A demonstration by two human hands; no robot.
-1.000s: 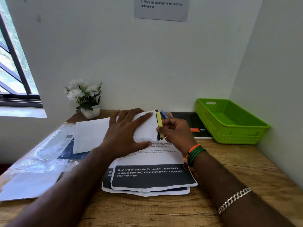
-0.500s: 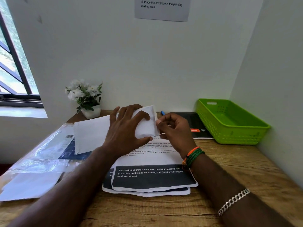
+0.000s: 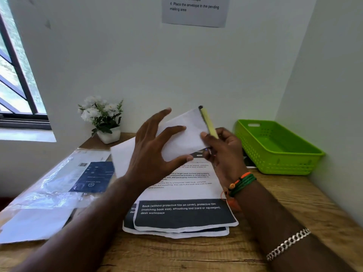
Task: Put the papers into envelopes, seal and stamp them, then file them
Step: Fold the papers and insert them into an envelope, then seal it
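Above the desk I hold a white envelope (image 3: 188, 134), tilted with its right end raised. My left hand (image 3: 151, 154) grips it, fingers spread over the top and thumb at its lower edge. My right hand (image 3: 225, 152) pinches the envelope's right end and also holds a thin yellow stick with a black tip (image 3: 208, 122), which stands along that end. A stack of printed papers (image 3: 182, 216) with dark bands lies on the desk under my hands. A green basket (image 3: 275, 154) stands at the right against the wall.
Flat behind my left hand lies another white sheet or envelope (image 3: 121, 156). A clear plastic sleeve with a blue card (image 3: 59, 185) covers the desk's left side. A small pot of white flowers (image 3: 106, 120) stands at the back, and a black book (image 3: 248, 160) lies beside the basket.
The envelope was pressed flat on the papers; both hands have lifted it off the desk and tilted its right end upward, with the yellow stick rising along with it.
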